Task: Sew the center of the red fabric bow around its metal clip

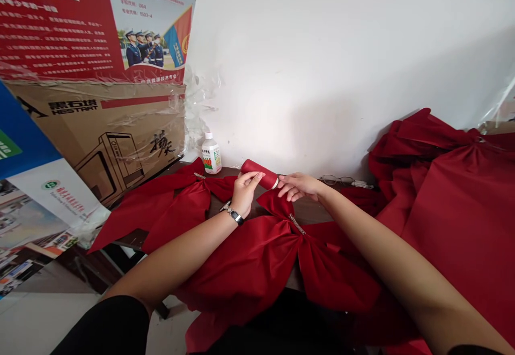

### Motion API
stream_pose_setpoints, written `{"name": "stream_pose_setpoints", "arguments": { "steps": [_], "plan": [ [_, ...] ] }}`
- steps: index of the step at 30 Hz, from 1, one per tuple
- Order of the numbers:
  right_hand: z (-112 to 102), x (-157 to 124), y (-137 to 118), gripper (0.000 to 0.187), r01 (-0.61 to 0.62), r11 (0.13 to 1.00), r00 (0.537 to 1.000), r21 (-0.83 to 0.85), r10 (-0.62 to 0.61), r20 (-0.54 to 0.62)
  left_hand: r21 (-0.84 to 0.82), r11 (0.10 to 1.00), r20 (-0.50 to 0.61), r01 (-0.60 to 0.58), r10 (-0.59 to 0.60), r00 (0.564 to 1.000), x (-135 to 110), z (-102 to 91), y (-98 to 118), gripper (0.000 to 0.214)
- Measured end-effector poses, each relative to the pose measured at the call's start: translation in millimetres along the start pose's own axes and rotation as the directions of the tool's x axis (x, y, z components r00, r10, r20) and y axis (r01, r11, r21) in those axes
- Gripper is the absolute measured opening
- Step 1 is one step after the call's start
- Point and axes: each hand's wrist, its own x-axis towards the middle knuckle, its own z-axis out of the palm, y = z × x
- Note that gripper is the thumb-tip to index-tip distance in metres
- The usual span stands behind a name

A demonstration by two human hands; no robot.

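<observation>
Left hand grips a red fabric roll just above a big red bow on the table — seemingly steadying it — while the right hand pinches its end.

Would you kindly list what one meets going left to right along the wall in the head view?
Brown cardboard box → small white plastic bottle → roll of red fabric → thin-framed eyeglasses → heap of red fabric bows.
</observation>
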Motion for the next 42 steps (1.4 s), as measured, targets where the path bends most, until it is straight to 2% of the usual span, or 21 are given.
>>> {"name": "stream_pose_setpoints", "arguments": {
  "steps": [3, 10, 12, 15, 17, 19, 21, 24, 26, 30, 34, 38, 42],
  "plan": [
    [4.0, 1.9, 0.2, 0.025, 0.057, 0.998, 0.998, -0.025, -0.057, -0.026, 0.009, 1.000, -0.002, -0.010, 0.010, 1.000, -0.7, 0.7, -3.6, 0.029],
    [-0.2, 6.3, 1.2, 0.027, 0.218, 0.975, 0.969, -0.050, -0.222, -0.110, -0.002, 1.000, -0.063, 0.012, -0.012, 0.998, 3.1, -2.4, -0.9, 0.035],
    [-4.1, 5.5, -1.7, 0.027, 0.297, 0.953, 0.940, -0.057, -0.303, -0.158, 0.004, 1.000, -0.080, 0.024, -0.024, 0.997, 5.7, -4.6, 0.2, 0.037],
    [-6.9, 2.1, -6.4, 0.024, 0.428, 0.903, 0.868, -0.037, -0.422, -0.260, 0.049, 0.999, -0.063, 0.010, -0.007, 0.998, 6.8, -5.1, -0.3, 0.036],
    [-5.8, -0.6, -7.8, 0.024, 0.475, 0.880, 0.851, 0.013, -0.456, -0.260, 0.091, 0.996, -0.025, -0.016, 0.019, 1.000, 4.6, -3.2, -1.5, 0.033],
    [-3.0, -2.9, -7.5, 0.028, 0.470, 0.877, 0.875, 0.097, -0.448, -0.186, 0.142, 0.989, 0.025, -0.041, 0.038, 0.999, 0.8, -0.4, -2.2, 0.027],
    [0.7, -4.3, -6.6, 0.031, 0.438, 0.878, 0.899, 0.193, -0.427, -0.095, 0.237, 0.967, 0.121, -0.097, 0.069, 0.990, -4.0, 2.3, -2.3, 0.022],
    [7.4, -4.8, -5.9, 0.034, 0.389, 0.869, 0.913, 0.305, -0.409, 0.000, 0.371, 0.902, 0.304, -0.221, 0.106, 0.947, -11.1, 5.3, -2.2, 0.018],
    [12.2, -4.6, -6.0, 0.035, 0.358, 0.867, 0.917, 0.347, -0.397, 0.043, 0.417, 0.872, 0.353, -0.257, 0.105, 0.930, -14.9, 7.0, -2.8, 0.018],
    [19.7, -2.8, -4.2, 0.033, 0.310, 0.871, 0.927, 0.381, -0.367, 0.083, 0.470, 0.847, 0.318, -0.248, 0.100, 0.943, -18.3, 9.3, -5.5, 0.017],
    [21.7, 1.3, 0.0, 0.032, 0.285, 0.876, 0.939, 0.389, -0.337, 0.070, 0.479, 0.848, 0.274, -0.228, 0.102, 0.956, -16.4, 8.7, -9.0, 0.017],
    [18.7, 6.1, 3.6, 0.036, 0.302, 0.862, 0.944, 0.408, -0.331, 0.000, 0.479, 0.855, 0.283, -0.201, 0.066, 0.957, -14.9, 7.7, -10.8, 0.016],
    [5.7, 13.6, 7.0, 0.041, 0.376, 0.836, 0.926, 0.400, -0.359, -0.121, 0.479, 0.868, 0.257, -0.129, 0.002, 0.966, -16.1, 9.0, -7.6, 0.016]
  ]
}}
